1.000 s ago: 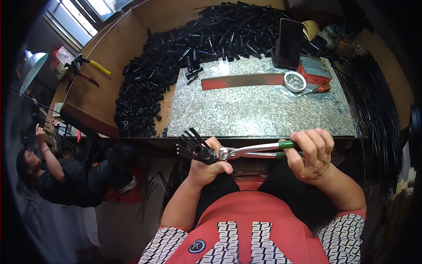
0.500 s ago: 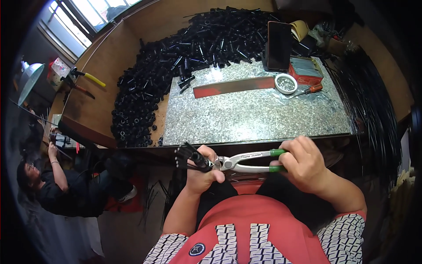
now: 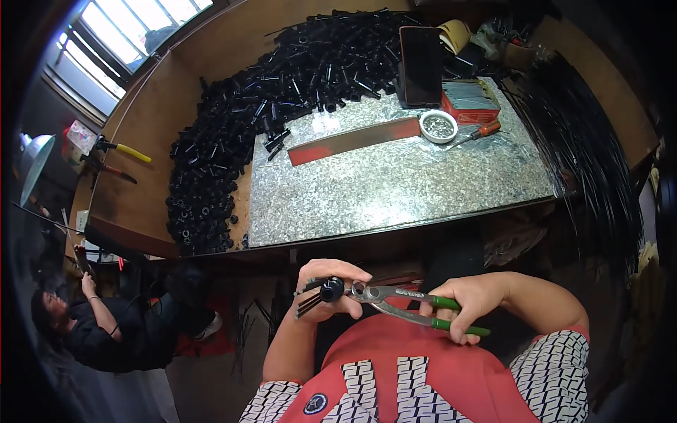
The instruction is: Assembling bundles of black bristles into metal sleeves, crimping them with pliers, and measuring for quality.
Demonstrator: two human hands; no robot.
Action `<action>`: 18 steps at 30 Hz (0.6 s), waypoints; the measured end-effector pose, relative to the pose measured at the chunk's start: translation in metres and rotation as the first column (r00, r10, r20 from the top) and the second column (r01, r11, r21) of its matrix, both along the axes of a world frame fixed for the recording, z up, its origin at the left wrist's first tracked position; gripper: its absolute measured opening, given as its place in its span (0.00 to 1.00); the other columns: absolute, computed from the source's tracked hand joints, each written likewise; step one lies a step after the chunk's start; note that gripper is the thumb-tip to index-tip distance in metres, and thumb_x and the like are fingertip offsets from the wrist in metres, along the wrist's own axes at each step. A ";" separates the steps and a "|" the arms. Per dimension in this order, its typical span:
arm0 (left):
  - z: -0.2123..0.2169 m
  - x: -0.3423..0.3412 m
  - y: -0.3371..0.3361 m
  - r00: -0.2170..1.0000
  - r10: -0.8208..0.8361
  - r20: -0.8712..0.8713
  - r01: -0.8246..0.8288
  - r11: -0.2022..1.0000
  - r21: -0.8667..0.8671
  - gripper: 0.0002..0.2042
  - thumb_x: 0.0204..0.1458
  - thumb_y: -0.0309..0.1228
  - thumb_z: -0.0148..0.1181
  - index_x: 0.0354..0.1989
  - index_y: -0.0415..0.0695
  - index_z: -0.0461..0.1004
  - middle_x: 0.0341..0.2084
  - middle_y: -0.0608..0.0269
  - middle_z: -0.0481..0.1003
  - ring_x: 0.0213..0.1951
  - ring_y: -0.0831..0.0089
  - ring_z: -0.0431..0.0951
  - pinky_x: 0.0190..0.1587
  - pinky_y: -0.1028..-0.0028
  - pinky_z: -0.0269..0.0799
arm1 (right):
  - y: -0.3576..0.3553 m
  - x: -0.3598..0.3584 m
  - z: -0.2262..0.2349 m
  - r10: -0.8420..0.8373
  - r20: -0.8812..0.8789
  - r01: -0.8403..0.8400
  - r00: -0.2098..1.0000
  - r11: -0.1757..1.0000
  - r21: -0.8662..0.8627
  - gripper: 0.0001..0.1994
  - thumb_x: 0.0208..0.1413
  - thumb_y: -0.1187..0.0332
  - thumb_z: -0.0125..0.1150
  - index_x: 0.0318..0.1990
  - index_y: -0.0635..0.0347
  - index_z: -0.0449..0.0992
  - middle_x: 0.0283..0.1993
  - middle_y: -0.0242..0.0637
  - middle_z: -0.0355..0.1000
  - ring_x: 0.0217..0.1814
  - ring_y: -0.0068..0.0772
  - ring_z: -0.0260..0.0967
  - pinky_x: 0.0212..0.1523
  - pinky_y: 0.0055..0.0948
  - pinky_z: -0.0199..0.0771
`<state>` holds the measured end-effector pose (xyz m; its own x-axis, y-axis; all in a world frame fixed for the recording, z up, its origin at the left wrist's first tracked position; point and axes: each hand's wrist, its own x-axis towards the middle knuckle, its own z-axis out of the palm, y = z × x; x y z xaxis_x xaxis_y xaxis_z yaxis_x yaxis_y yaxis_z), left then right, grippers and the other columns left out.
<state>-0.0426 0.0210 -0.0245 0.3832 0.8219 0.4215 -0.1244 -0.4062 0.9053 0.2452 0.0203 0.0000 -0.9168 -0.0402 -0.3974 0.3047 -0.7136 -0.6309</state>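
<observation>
Speckled bench (image 3: 395, 176) as reference: black parts (image 3: 303, 77) heaped along its left and far edges; white bowl (image 3: 438, 140) near its far right corner. Before its near edge, left hand (image 3: 326, 269) closed around a black fitting (image 3: 332, 288) and thin black rods (image 3: 308, 303); right hand (image 3: 469, 299) wrapped on pincers (image 3: 374, 293), handles parted, head at the fitting. Bite unclear.

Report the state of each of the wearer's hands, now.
Left hand: closed, holding a black cylindrical part with thin black rods.
Right hand: closed, holding green-handled pliers.
</observation>
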 end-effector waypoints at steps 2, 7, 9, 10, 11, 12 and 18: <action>0.000 -0.002 0.001 0.998 0.067 0.002 -0.066 0.992 -0.106 0.30 0.29 0.52 0.71 0.33 0.37 0.78 0.23 0.63 0.76 0.22 0.78 0.72 0.24 0.80 0.64 | 0.007 -0.010 0.029 -0.053 0.161 -0.038 0.986 0.857 0.513 0.29 0.46 0.69 0.70 0.53 0.64 0.59 0.25 0.35 0.70 0.22 0.25 0.71 0.22 0.23 0.69; -0.002 -0.006 0.004 0.987 0.152 0.054 -0.138 0.969 -0.206 0.31 0.27 0.50 0.72 0.37 0.37 0.76 0.28 0.65 0.76 0.26 0.81 0.72 0.29 0.82 0.66 | -0.009 -0.012 0.019 -0.475 -0.187 0.073 0.860 -0.249 0.966 0.27 0.48 0.66 0.67 0.52 0.65 0.61 0.43 0.50 0.65 0.45 0.45 0.67 0.45 0.37 0.67; -0.003 -0.007 0.006 0.993 0.073 0.094 -0.043 0.957 -0.288 0.34 0.26 0.50 0.72 0.39 0.36 0.74 0.27 0.67 0.75 0.26 0.84 0.71 0.28 0.84 0.64 | -0.006 -0.012 0.024 -0.483 -0.067 0.167 0.873 0.167 0.972 0.15 0.58 0.66 0.54 0.47 0.68 0.65 0.38 0.45 0.72 0.36 0.37 0.72 0.37 0.31 0.72; -0.005 -0.010 0.009 0.994 0.024 0.104 0.010 0.949 -0.316 0.35 0.25 0.50 0.71 0.40 0.36 0.73 0.26 0.68 0.74 0.25 0.85 0.70 0.27 0.84 0.63 | -0.007 -0.011 0.025 -0.438 0.064 0.234 0.897 0.592 0.771 0.13 0.62 0.65 0.49 0.45 0.68 0.67 0.36 0.43 0.73 0.32 0.33 0.73 0.33 0.28 0.74; -0.004 -0.008 0.013 0.994 0.019 0.108 0.010 0.964 -0.267 0.34 0.25 0.51 0.71 0.39 0.36 0.75 0.24 0.69 0.74 0.24 0.85 0.69 0.25 0.84 0.62 | -0.008 -0.011 0.019 -0.365 0.160 0.285 0.917 0.881 0.377 0.14 0.65 0.64 0.42 0.44 0.68 0.68 0.30 0.40 0.75 0.26 0.27 0.73 0.28 0.23 0.74; -0.003 -0.008 0.017 0.992 -0.036 0.123 0.065 0.969 -0.239 0.32 0.24 0.50 0.72 0.37 0.37 0.77 0.23 0.67 0.74 0.23 0.84 0.69 0.24 0.82 0.61 | -0.004 -0.011 0.010 -0.264 0.136 0.244 0.955 0.958 0.149 0.12 0.65 0.65 0.42 0.45 0.65 0.68 0.28 0.40 0.74 0.26 0.28 0.74 0.28 0.23 0.74; -0.004 -0.015 0.018 0.997 0.041 0.068 -0.022 0.966 -0.258 0.30 0.23 0.48 0.75 0.35 0.38 0.79 0.27 0.66 0.76 0.27 0.80 0.72 0.28 0.79 0.63 | -0.014 -0.024 0.027 -0.490 -0.031 0.125 0.871 0.162 0.979 0.23 0.46 0.68 0.69 0.47 0.64 0.64 0.25 0.40 0.69 0.24 0.29 0.69 0.26 0.29 0.69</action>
